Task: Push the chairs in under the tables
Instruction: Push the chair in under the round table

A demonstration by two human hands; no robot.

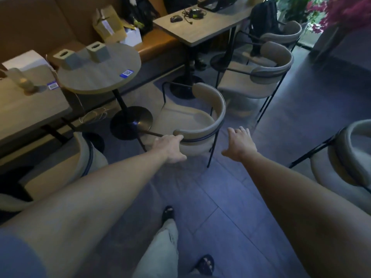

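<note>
Beside the round table (100,71), your left hand (170,148) is clamping the chair (200,117) backrest to steer it under, while your right hand (240,143) is hovering, fingers apart.

Both my bare arms reach forward; my left hand (170,148) curls its fingers in a grip with the thumb below, my right hand (240,144) hovers free, palm down, fingers loosely spread

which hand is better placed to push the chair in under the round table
Left. The left hand already grips the chair at its backrest end, facing the round table. The right hand hangs open beside the chair, touching nothing.
</note>
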